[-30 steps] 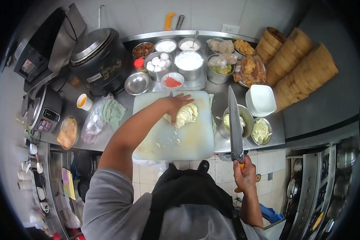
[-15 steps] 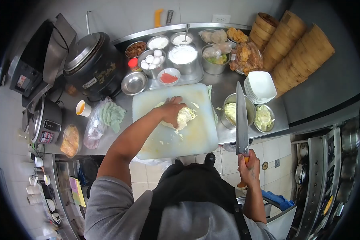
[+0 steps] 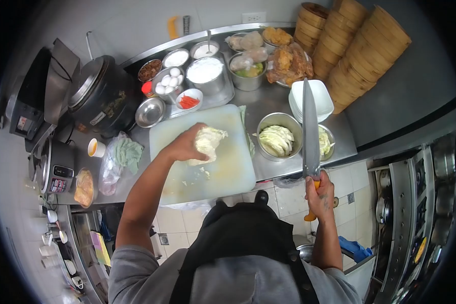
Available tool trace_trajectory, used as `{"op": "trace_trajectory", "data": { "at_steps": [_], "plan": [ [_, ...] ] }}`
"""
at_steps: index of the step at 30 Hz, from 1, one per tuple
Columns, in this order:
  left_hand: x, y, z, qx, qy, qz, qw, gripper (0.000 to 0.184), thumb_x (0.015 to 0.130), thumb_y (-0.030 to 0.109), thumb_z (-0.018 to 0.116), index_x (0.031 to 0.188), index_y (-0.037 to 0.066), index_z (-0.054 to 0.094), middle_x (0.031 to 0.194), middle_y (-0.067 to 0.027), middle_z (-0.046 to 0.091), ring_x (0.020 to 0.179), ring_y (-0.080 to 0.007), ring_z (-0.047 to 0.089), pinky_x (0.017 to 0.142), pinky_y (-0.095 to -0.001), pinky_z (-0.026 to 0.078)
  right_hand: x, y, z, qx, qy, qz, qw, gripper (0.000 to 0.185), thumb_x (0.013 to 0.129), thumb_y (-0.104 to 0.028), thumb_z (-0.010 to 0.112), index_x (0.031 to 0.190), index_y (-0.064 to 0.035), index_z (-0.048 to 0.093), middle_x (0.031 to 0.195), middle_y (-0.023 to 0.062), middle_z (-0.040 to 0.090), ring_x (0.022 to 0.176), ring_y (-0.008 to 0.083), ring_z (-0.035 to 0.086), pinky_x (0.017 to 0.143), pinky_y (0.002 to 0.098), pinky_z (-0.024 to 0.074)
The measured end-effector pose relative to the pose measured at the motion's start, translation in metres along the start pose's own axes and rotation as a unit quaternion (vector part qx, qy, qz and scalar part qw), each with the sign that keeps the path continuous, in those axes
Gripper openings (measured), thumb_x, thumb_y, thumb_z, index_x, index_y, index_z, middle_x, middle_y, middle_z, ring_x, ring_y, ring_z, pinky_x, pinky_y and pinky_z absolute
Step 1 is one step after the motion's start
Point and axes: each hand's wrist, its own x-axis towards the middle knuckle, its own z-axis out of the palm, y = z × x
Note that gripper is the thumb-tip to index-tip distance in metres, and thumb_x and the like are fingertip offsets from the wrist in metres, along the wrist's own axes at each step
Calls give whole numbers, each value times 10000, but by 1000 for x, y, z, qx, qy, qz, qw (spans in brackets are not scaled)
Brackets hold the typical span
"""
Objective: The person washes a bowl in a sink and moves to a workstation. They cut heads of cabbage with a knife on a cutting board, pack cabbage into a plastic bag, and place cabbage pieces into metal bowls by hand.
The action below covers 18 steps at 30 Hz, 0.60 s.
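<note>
My left hand point(image 3: 186, 145) is wrapped round a piece of pale cabbage point(image 3: 208, 142) over the white cutting board point(image 3: 228, 169). Small cabbage bits lie on the board below it. In my right hand point(image 3: 320, 196) is the yellow handle of a large knife point(image 3: 310, 137), its blade pointing up and away from me, right of the board. A metal pot point(image 3: 265, 153) holding cut cabbage point(image 3: 277, 141) stands between board and knife. Behind the blade, a smaller bowl of cabbage point(image 3: 324, 141) is partly hidden.
White square dishes point(image 3: 321, 99) are stacked at the right, before bamboo steamers point(image 3: 367, 50). Behind the board stand a bowl of red strips point(image 3: 189, 101), eggs point(image 3: 168, 82) and an empty metal bowl point(image 3: 150, 112). A large black cooker point(image 3: 104, 99) stands left.
My left hand has closed round the cabbage and its fingers now face right. The knife remains upright in my right hand. The whole view has shifted, with the board now further left.
</note>
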Motion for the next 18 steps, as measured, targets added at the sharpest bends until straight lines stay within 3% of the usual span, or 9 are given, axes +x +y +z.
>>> {"op": "trace_trajectory", "data": {
  "at_steps": [3,5,8,12,14,17,18],
  "plan": [
    [19,71,-2,-42,5,44,998,991,580,248,884,1397,43,362,1301,-176,531,1220,-274,516,1037,-373,399,15,6,-16,48,11,16,999,138,913,-123,601,883,4,557,609,34,568,504,81,505,486,261,410],
    [45,107,11,-38,23,134,990,975,584,251,882,1389,53,368,1287,-171,542,1200,-278,531,1026,-376,408,24,6,-27,46,13,3,999,129,949,-120,576,912,-1,541,640,1,530,495,58,498,454,229,421],
    [89,155,38,-24,-32,179,983,994,603,286,874,1410,37,350,1304,-172,531,1224,-284,513,1046,-378,393,36,22,-43,60,19,-14,998,133,953,-125,577,931,2,540,638,3,529,495,53,491,455,227,420],
    [137,177,78,25,-81,111,990,986,598,292,869,1403,39,357,1293,-202,531,1220,-322,516,1027,-372,402,44,38,-66,54,19,-11,998,140,956,-129,575,954,6,537,644,3,530,492,52,485,454,225,422],
    [154,173,93,92,-103,66,988,1009,590,313,869,1406,3,362,1326,-228,514,1238,-344,506,1047,-371,395,46,45,-75,56,41,-19,997,129,920,-125,587,902,-3,552,597,41,558,487,93,521,476,268,419],
    [159,171,103,137,-100,-1,986,1044,589,356,860,1411,-45,358,1373,-260,473,1272,-360,477,1086,-379,367,48,53,-87,94,27,38,995,121,912,-113,593,914,4,560,610,58,571,497,106,532,489,274,426],
    [164,155,114,182,-64,19,981,1088,589,410,852,1418,-79,345,1404,-278,438,1312,-372,430,1118,-384,334,49,54,-90,96,25,40,994,121,912,-113,593,914,4,560,610,58,571,497,106,532,489,274,426]
  ]
}}
